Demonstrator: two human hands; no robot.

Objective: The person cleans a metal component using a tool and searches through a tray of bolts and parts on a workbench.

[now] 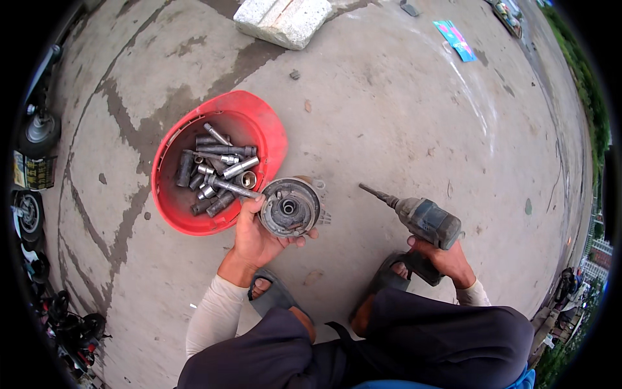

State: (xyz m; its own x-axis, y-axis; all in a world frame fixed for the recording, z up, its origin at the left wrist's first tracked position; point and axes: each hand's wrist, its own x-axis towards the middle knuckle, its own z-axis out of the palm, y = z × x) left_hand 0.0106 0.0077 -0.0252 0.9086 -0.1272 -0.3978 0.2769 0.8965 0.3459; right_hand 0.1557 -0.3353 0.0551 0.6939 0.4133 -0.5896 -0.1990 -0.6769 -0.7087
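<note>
Metal housing (289, 206) appears at positioning, left hand (250, 238) clamped on it, right hand (450, 260) around the drill (430, 222); next move likely requires aligning the bit (378, 194).

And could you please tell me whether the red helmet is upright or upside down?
Upside down: the red helmet shows its open hollow, with metal sockets lying inside.

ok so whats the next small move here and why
Probably swing the power driver left toward the round metal part: the right fingers grip the driver, the left fingers hold the part with its central hole facing up, and the bit isn't touching it.
</note>
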